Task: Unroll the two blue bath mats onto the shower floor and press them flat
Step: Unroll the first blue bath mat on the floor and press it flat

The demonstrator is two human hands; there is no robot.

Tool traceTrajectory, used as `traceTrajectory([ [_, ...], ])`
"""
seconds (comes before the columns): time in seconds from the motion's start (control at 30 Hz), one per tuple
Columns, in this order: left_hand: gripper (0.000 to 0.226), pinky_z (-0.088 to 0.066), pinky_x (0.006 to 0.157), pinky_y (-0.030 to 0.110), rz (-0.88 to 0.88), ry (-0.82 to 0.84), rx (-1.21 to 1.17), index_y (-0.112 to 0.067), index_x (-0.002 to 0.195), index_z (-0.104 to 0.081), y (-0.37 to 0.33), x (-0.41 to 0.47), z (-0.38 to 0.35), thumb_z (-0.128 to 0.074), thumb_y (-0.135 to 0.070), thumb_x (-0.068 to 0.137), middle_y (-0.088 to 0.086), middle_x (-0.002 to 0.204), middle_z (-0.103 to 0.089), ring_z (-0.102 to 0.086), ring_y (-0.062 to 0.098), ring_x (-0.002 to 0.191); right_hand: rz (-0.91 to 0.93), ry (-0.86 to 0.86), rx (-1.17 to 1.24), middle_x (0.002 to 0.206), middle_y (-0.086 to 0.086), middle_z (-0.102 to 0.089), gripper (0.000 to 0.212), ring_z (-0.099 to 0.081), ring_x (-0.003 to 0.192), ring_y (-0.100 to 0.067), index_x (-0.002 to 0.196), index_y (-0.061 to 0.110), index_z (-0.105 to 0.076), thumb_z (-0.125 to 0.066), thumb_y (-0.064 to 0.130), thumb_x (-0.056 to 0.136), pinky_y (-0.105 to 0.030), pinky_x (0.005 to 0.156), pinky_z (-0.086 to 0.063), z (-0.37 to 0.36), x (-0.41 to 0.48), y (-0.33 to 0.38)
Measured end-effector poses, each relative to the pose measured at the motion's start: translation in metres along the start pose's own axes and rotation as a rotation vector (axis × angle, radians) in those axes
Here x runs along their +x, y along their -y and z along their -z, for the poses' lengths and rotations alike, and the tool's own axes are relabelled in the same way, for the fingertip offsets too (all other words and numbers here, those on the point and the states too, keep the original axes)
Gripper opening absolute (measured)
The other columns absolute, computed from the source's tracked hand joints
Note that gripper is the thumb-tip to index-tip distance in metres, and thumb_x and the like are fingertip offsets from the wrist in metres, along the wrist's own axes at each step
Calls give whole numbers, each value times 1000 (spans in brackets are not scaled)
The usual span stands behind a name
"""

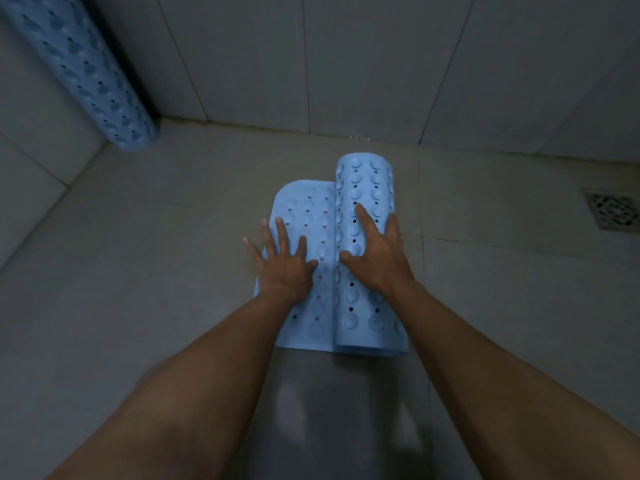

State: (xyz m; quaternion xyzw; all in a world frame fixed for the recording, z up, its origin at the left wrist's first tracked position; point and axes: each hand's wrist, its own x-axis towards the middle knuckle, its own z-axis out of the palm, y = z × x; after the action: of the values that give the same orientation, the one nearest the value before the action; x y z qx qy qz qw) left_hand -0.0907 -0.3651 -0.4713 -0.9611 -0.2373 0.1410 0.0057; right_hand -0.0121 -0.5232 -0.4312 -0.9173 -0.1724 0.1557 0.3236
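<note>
2 hands rest open, left hand (284,268) on perforated mat (304,209), right hand (377,261) on its studded roll (367,178).

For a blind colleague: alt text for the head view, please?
Two hands work a partly unrolled blue perforated rubber bath mat on a grey tiled shower floor: the left hand presses its flat part with spread fingers, the right hand rests on the roll. A second rolled blue mat leans in the far-left corner; a square metal drain lies at right.

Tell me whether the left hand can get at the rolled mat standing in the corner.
Probably, though not without leaning forward: the left hand lies flat on the half-unrolled mat, and only floor separates it from the rolled mat.
</note>
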Motion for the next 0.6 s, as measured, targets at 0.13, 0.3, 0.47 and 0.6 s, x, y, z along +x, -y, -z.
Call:
traceTrajectory([
  [0.13,67,7,113,69,30,105,-248,-30,157,8,1,3,-11,-17,-57,101,11,163,20,17,39,149,-13,-2,49,164,-9,7,88,-1,151,-31,152,46,-19,-70,39,81,-51,118,-26,-6,5,0],
  [0.3,88,11,115,62,36,124,-259,-30,158,7,22,19,-4,-19,-79,89,13,163,18,15,41,149,-10,-26,107,164,-8,7,87,-3,151,-28,153,43,-22,-70,38,81,-45,119,-25,-9,15,13],
  [0.47,87,11,119,56,63,146,-294,-18,158,7,33,40,-1,-27,-68,96,20,161,23,21,39,148,-31,-21,170,164,-7,10,87,-4,151,-26,153,43,-20,-70,36,82,-46,118,-27,-20,23,21],
  [0.6,84,9,120,52,73,155,-354,-19,158,9,48,46,-6,-27,-65,97,17,161,25,22,34,148,-11,-2,173,164,-6,11,87,-4,151,-25,153,44,-19,-70,36,82,-45,118,-28,-26,28,30],
])
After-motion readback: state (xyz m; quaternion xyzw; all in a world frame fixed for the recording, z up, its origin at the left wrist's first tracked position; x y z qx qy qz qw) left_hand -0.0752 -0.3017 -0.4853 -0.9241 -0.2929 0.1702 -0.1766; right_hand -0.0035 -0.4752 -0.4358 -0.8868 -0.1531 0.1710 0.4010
